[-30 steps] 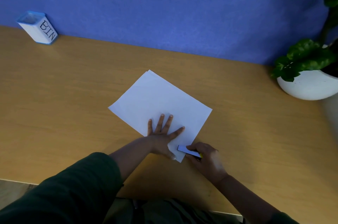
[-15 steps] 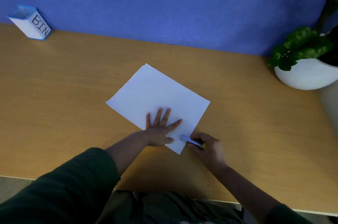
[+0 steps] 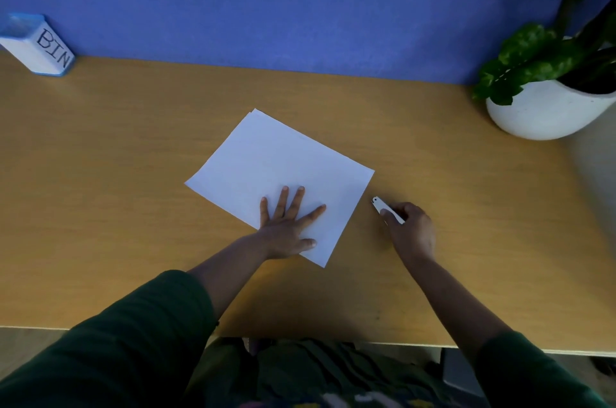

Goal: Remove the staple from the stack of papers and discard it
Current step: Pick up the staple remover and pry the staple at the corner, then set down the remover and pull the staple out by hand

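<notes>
A white stack of papers (image 3: 280, 170) lies turned at an angle in the middle of the wooden desk (image 3: 133, 207). My left hand (image 3: 288, 224) presses flat on its near part, fingers spread. My right hand (image 3: 411, 231) is on the desk to the right of the stack, apart from it, closed around a small pale staple remover (image 3: 386, 209) whose tip points up and left. I cannot see the staple. A white and blue box marked BIN (image 3: 38, 45) stands at the far left against the wall.
A white pot (image 3: 546, 110) with a green leafy plant (image 3: 540, 50) sits at the far right of the desk. A blue wall runs behind the desk. The desk's front edge is close to my body.
My right hand has pulled the staple remover away from the near corner of the stack, out to the right. My left hand stays pressed on the papers.
</notes>
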`<action>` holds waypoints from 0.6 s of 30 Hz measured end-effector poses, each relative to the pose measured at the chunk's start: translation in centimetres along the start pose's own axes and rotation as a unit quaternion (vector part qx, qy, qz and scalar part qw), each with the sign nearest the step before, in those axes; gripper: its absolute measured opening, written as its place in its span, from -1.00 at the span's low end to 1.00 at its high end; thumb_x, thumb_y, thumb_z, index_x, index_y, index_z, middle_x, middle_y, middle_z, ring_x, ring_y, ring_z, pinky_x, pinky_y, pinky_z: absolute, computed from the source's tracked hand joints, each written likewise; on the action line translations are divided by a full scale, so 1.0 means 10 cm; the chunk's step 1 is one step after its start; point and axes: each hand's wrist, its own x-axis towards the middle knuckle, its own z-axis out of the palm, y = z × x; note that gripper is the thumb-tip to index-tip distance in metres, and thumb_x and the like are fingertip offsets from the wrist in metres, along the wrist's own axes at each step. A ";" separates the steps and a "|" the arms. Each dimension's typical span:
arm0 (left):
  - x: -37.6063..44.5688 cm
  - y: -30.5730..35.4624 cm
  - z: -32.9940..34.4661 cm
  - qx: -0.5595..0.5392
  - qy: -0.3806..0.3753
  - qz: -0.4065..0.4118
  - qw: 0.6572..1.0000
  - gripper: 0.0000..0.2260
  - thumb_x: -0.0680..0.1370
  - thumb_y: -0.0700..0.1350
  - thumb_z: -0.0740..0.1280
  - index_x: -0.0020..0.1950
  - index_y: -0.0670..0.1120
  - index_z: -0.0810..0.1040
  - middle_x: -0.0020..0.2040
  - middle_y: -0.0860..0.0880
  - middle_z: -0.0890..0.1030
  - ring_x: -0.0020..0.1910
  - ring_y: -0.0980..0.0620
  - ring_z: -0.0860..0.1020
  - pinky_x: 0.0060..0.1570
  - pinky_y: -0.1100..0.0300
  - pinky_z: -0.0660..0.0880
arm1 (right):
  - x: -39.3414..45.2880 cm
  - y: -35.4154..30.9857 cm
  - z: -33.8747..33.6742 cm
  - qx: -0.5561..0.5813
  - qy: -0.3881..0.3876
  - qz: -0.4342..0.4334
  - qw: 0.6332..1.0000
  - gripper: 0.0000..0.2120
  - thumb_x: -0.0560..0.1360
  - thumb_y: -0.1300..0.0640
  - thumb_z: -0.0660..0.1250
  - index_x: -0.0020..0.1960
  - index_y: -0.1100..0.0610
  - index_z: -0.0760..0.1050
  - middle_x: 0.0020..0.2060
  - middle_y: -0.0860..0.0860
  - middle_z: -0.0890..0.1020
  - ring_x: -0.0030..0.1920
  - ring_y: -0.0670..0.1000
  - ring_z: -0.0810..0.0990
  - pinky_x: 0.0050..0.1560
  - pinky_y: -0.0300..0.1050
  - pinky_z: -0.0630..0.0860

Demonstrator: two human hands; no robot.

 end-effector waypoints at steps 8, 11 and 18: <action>0.01 0.00 0.00 0.005 0.005 -0.004 1.000 -0.33 0.55 0.25 0.06 0.47 0.24 -0.34 0.46 0.00 -0.51 0.39 -0.11 -0.56 0.31 -0.22 -0.47 | -0.33 -0.21 0.11 -0.120 0.044 -0.195 0.972 -0.81 0.42 0.18 0.41 0.01 0.21 0.60 0.01 0.15 0.60 0.07 0.23 0.50 0.06 0.06 0.44; 0.02 0.00 0.00 0.006 0.007 -0.006 1.000 -0.34 0.56 0.25 0.06 0.48 0.23 -0.31 0.47 -0.01 -0.50 0.41 -0.12 -0.53 0.33 -0.22 -0.45 | -0.57 -0.25 0.29 -0.118 -0.074 -0.235 0.962 -0.84 0.43 0.21 0.37 0.00 0.19 0.62 -0.04 0.12 0.63 0.04 0.16 0.55 -0.01 -0.03 0.49; 0.03 -0.02 -0.01 -0.011 0.005 -0.002 1.000 -0.36 0.58 0.19 0.08 0.49 0.22 -0.29 0.49 -0.02 -0.46 0.43 -0.12 -0.50 0.35 -0.24 -0.40 | -0.68 -0.44 0.52 -0.129 -0.141 -0.200 0.961 -0.73 0.51 -0.03 0.28 0.11 0.08 0.60 0.05 0.01 0.61 0.05 0.01 0.56 -0.06 -0.13 0.51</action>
